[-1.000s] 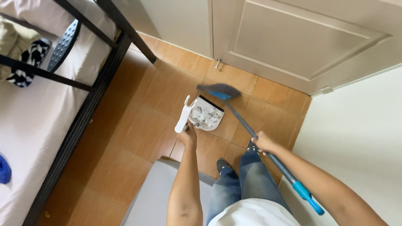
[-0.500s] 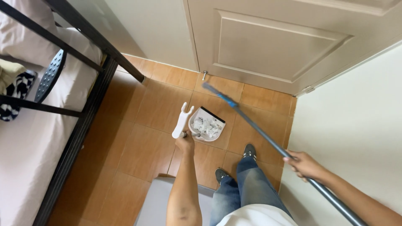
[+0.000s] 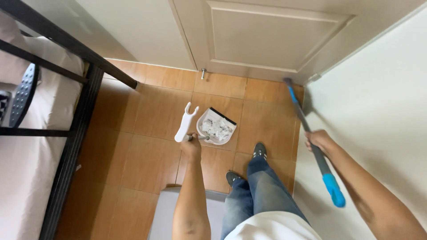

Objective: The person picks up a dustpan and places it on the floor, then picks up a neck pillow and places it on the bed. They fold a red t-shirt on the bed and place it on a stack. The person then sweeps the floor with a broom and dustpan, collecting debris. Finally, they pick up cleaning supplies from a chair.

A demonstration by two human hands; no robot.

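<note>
Dustpan (image 3: 216,126) white, black lip on far edge, white handle (image 3: 185,122). Broom pole (image 3: 311,142) grey with bright blue grip sections. Floor (image 3: 147,155) orange-brown tile. Door (image 3: 267,35) and walls off-white. Bed frame (image 3: 71,129) black, mattress (image 3: 26,178) pale pink. Jeans (image 3: 258,195) blue.

The dustpan (image 3: 216,128) at 12 o'clock of the left hand (image 3: 191,147) looks like smooth white plastic holding crumpled paper. The broom handle (image 3: 311,140) looks like matt grey metal with blue plastic grips. The floor tiles (image 3: 147,164) shine slightly, glazed brown.
</note>
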